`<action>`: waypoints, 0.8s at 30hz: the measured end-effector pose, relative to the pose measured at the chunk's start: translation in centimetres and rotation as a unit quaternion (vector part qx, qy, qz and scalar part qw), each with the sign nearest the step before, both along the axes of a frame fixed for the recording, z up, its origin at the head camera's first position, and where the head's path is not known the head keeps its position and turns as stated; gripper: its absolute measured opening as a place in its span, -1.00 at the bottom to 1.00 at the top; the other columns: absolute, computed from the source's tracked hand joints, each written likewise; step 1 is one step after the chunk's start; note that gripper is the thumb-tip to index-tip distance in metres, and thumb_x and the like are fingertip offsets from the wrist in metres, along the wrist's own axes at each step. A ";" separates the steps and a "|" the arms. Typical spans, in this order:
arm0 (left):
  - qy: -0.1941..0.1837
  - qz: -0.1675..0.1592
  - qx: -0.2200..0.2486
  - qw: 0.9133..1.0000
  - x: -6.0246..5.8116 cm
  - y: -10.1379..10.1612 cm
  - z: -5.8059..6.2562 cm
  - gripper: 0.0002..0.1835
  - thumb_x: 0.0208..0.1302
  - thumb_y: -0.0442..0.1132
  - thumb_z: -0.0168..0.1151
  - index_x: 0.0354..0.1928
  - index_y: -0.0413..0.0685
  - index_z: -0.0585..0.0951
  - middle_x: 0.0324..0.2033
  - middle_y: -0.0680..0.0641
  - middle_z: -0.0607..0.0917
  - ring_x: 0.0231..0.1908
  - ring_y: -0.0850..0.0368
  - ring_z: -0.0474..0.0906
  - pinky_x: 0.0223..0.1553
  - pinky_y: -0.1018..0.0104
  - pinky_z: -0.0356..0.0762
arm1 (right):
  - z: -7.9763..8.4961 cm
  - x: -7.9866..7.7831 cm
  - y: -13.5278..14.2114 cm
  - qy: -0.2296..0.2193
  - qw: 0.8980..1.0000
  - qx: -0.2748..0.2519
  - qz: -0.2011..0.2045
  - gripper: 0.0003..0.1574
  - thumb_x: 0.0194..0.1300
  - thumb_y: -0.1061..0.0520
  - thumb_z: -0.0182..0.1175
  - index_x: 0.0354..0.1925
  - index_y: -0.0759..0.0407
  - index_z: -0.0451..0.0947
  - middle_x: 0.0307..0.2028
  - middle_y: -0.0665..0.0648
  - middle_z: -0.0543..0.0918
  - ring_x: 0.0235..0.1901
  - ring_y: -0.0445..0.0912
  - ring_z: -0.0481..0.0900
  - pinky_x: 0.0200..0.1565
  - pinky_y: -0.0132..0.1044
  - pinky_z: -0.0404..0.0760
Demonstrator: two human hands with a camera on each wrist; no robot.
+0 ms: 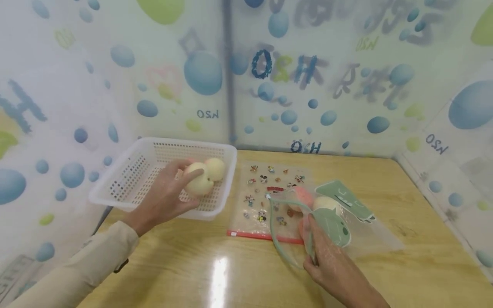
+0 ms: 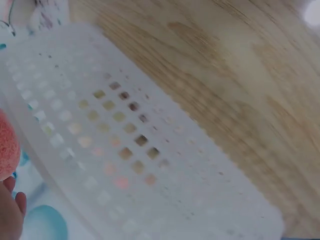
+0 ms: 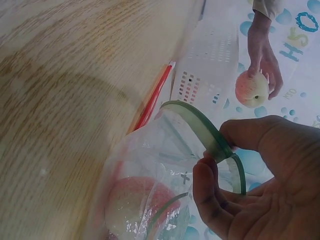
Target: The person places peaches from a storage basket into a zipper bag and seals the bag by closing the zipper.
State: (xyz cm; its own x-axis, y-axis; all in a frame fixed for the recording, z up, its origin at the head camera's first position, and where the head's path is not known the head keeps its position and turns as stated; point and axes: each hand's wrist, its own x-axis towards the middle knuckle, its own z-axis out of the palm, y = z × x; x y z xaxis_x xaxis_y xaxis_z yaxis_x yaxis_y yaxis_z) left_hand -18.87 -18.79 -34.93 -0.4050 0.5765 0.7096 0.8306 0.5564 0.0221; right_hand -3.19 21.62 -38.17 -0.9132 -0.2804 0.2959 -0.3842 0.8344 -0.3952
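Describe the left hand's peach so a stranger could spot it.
On the wooden table, find the white basket at left. Over it, the left hand holds a pale peach. Only this one is held; other peaches lie in the basket or green-edged bag.

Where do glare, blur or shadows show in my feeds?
Head: bright glare streak on the table, low in frame; left wrist: basket soft and blurred, bright spot top right; right wrist: small highlights on the green-zipped bag, soft shadow across the table.

Pale walls [image 1: 335, 85] with blue and green bubbles [image 1: 203, 72] around a wood-grain table [image 1: 173, 265] with bright glare [image 1: 219, 278]
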 end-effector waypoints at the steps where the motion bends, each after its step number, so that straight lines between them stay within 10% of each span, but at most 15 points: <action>1: -0.001 -0.009 -0.004 1.000 0.2 0.4 0.1 -0.26 -0.15 -0.14 0.52 0.19 -0.11 0.57 0.10 -0.39 0.49 -0.01 -0.27 0.47 -0.10 -0.22 0.47 | 0.0 0.0 0.0 -0.001 1.000 0.001 0.000 0.17 0.00 0.31 0.34 0.52 0.37 0.04 0.39 0.40 0.36 -0.27 -0.16 0.46 -0.16 -0.14 0.60; 14: 0.040 -0.084 -0.047 0.995 2.9 8.2 0.9 -0.34 -0.06 -0.11 0.56 0.15 -0.01 0.57 0.16 -0.35 0.52 -0.05 -0.22 0.60 -0.04 -0.05 0.62 | 0.0 0.0 -0.1 -0.029 0.999 -0.016 -0.010 0.19 0.01 0.34 0.34 0.53 0.38 0.01 0.30 0.40 0.44 -0.45 -0.33 0.40 -0.34 -0.31 0.55; 24: 0.040 -0.116 -0.045 0.991 4.1 12.8 -1.5 -0.38 -0.01 -0.01 0.58 0.15 0.03 0.65 0.21 -0.27 0.53 0.14 -0.16 0.50 0.15 0.00 0.52 | 0.1 0.0 -0.4 -0.057 0.997 -0.044 -0.013 0.24 0.01 0.39 0.34 0.56 0.34 -0.06 0.11 0.24 0.51 -0.54 -0.40 0.33 -0.45 -0.41 0.49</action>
State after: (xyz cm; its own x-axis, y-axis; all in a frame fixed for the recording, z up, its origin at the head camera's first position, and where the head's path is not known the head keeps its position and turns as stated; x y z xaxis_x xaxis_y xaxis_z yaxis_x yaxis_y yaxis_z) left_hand -14.76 -5.99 -36.47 -0.1980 0.7106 0.6752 0.9338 0.3461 -0.0904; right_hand -3.15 21.20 -38.09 -0.9489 -0.2345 0.2111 -0.3114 0.8039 -0.5068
